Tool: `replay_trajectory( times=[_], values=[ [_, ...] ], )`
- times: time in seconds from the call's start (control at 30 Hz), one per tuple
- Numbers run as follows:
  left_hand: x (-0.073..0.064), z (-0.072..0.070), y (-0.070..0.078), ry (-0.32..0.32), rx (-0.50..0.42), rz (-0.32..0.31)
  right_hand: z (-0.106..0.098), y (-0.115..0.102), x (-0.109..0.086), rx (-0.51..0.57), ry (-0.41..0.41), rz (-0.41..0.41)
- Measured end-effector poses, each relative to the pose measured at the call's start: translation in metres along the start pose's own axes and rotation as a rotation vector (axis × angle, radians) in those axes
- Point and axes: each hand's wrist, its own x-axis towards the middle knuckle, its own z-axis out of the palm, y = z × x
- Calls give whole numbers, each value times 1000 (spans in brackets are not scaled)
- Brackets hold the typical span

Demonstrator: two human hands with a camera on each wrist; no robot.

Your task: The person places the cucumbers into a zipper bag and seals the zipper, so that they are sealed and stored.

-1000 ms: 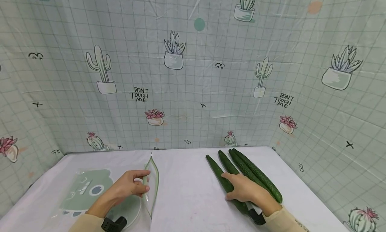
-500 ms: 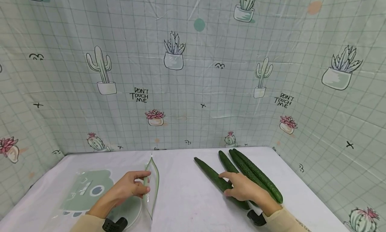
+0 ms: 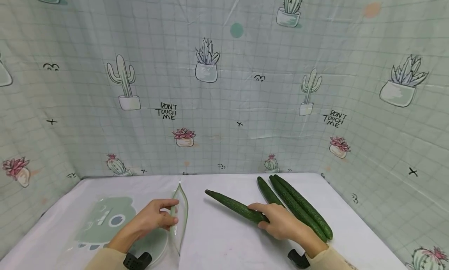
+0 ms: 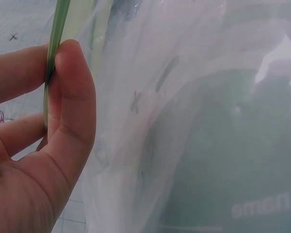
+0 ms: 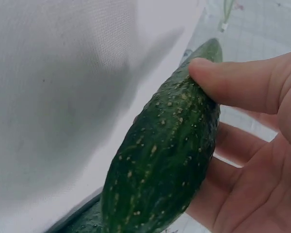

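Note:
My left hand [image 3: 149,219] pinches the green-edged mouth of a clear plastic zip bag [image 3: 105,219] printed with a pale green cartoon figure. The bag lies on its side with its mouth parted toward the right. In the left wrist view, thumb and finger grip the green strip [image 4: 58,26]. My right hand [image 3: 280,222] holds a long dark green cucumber [image 3: 231,204] near its rear end, the narrow tip pointing left toward the bag mouth. Bumpy skin shows on this cucumber in the right wrist view, with the thumb [image 5: 218,82] along its side.
Three more cucumbers [image 3: 301,207] lie side by side at the right of the white-covered table [image 3: 214,239]. A grid-patterned curtain [image 3: 224,106] with cactus prints stands behind the table and along both sides.
The right hand has taken one cucumber away from the others, lifting it and swinging its tip left toward the bag. The left hand stays at the bag mouth.

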Motion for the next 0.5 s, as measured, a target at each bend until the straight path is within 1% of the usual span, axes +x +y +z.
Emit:
replay_trajectory(
  times=[0.07,0.27,0.5],
  values=[
    [0,1,-1,6,2,-6,1,-1,0,-10,0,-19],
    [0,1,-2,0,2,11,2,-8,0,-42,21,-76],
    [1,2,-1,-3,2,18,3,-22,1,-86,8,-152]
  ],
)
